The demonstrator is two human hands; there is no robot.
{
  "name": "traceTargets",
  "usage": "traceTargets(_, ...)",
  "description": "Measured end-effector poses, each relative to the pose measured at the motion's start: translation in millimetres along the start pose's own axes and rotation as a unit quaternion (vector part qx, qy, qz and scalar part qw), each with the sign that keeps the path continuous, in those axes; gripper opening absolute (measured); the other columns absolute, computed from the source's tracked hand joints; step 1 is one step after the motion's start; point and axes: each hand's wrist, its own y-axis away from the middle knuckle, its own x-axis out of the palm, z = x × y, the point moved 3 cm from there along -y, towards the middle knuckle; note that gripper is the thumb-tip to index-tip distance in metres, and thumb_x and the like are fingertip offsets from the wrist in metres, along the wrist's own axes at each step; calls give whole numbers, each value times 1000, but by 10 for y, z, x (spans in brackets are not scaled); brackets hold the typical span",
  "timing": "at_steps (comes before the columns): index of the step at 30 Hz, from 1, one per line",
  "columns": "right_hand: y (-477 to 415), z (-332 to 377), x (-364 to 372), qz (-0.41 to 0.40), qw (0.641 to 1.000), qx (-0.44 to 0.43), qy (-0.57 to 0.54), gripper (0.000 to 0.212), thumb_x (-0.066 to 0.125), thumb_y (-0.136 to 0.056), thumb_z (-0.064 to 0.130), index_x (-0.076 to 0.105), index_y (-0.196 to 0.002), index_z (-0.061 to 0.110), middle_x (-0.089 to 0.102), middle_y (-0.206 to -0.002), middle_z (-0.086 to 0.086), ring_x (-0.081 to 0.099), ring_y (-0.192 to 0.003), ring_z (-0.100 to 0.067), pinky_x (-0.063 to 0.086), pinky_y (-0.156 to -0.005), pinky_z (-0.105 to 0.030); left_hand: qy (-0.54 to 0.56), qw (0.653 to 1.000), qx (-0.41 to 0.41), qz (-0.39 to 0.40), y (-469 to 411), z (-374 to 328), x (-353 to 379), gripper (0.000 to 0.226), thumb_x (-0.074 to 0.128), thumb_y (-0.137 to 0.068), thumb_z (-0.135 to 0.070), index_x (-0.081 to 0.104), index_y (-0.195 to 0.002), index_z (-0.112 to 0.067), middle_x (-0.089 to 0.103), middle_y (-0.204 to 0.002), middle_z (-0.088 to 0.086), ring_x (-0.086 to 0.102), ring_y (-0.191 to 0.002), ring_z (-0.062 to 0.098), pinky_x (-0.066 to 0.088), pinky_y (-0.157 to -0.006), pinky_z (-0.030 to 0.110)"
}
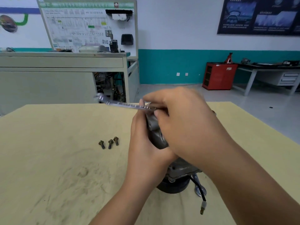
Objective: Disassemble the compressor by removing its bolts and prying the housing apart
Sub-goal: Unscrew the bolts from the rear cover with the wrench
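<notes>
Mid-table, gripped compressor (pixel 156 135), wrench (pixel 123 104) above, bolts (pixel 110 142) left

We observe only the person's two arms. The left hand (pixel 144 143) and the right hand (pixel 183 120) are bare. The left forearm (pixel 129 197) and the right forearm (pixel 253 176) are likewise bare up to the edge of view. We note short, trimmed fingernails (pixel 156 113) on the right hand. Blur softens the right fingertips.

Light: bright, even, diffuse; we find only faint shadows. Blur: we note motion smear on wrench (pixel 123 103) and right hand (pixel 183 122). Edges: wide-angle bowing. Wall poster (pixel 259 15): soft.
</notes>
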Motion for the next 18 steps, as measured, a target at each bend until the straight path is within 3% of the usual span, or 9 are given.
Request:
traceTargets(2,79,3,6,-24,999,-27,-7,26,54,-90,11,64,-107,28,68,-101,5,57,-102,-18,41,-93,-37,8,1000,3,-2,-12,-2,-2,65,61,-51,-50,49,-114,-40,62,-104,-3,62,-92,5,50,-67,18)
traceTargets(4,168,-36,4,-76,994,-43,-72,18,60,-89,20,68,-101,29,70,-94,6,61,-94,-15,45,-89,-37,18,1000,-18,3,-8,-5,10,95,62,-48,-49,37,-139,-32,58,-124,-5,61,-110,8,54,-90,38)
traceTargets(6,230,-94,30,-126,985,-55,-106,11,64,-85,23,72,-92,24,71,-86,6,62,-83,-13,48,-82,-39,17,1000,-26,-1,11,-12,13,107,65,-47,-49,27,-146,-38,46,-137,-26,55,-121,6,49,-99,42)
traceTargets(9,290,-155,91,-173,973,-66,-137,12,64,-79,23,71,-87,18,69,-83,6,58,-78,-9,48,-75,-33,10,1000,-19,-11,25,-4,11,106,66,-48,-49,30,-146,-33,31,-129,-52,49,-125,-1,46,-103,36)
traceTargets(10,305,-167,115,-181,969,-67,-151,12,67,-76,25,70,-86,18,67,-82,7,56,-79,-8,46,-73,-28,1,1000,-15,-5,26,-18,15,105,64,-49,-51,30,-146,-34,34,-132,-47,48,-124,-3,45,-103,31)
traceTargets(12,333,-162,149,-200,966,-75,-143,19,72,-71,30,65,-83,17,62,-79,8,53,-74,-7,44,-69,-25,-10,1000,-1,16,17,-23,33,95,57,-53,-54,26,-141,-45,48,-137,-19,52,-120,0,45,-100,24)
traceTargets(14,376,-171,175,-235,957,-102,-135,21,74,-75,30,62,-75,12,59,-75,3,52,-70,-12,42,-65,-24,26,1000,2,9,15,-35,27,79,58,-58,-50,34,-134,-47,54,-133,-3,57,-117,10,49,-97,28)
traceTargets(16,433,-217,185,-272,935,-118,-193,27,60,-87,35,59,-69,14,62,-74,-1,58,-72,-12,44,-66,-19,28,1000,1,5,31,-34,0,77,67,-58,-51,38,-130,-48,55,-131,-7,58,-116,11,50,-97,32)
traceTargets(18,481,-303,190,-299,913,-90,-261,26,49,-92,36,62,-77,19,67,-81,4,63,-80,-2,44,-71,-10,25,1000,0,10,49,-24,-13,80,75,-54,-55,39,-126,-49,56,-128,-11,61,-113,13,52,-94,35)
